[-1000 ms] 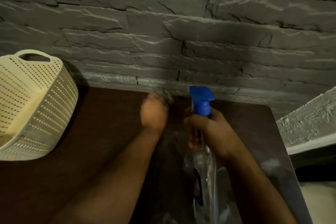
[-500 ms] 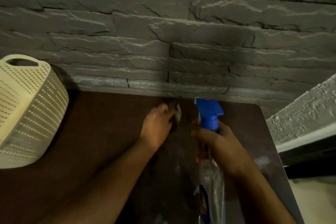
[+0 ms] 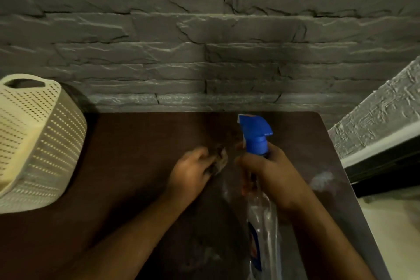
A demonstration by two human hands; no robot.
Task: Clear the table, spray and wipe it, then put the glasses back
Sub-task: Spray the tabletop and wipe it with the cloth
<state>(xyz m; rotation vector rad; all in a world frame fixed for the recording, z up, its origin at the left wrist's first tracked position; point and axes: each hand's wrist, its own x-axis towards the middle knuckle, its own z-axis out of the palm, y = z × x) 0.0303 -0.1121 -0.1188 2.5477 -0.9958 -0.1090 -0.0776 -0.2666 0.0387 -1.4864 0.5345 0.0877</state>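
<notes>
nearer now, left hand (image 3: 191, 173) grips blurred cloth (image 3: 220, 159); right hand (image 3: 270, 173) clasps spray bottle (image 3: 261, 218), base cropped.

I see a dark brown table (image 3: 141, 166) with a pale whitish smear (image 3: 322, 179) near its right edge. The spray bottle (image 3: 261, 223) has a bright blue trigger head (image 3: 254, 134), a clear body and a blue-and-white label with a touch of red. The cloth (image 3: 219, 161) looks mottled grey-brown, though it is blurred. The basket (image 3: 38, 143) is cream, dotted all over with rows of small holes. The wall (image 3: 204, 41) is grey, rough stone-patterned in staggered blocks.
</notes>
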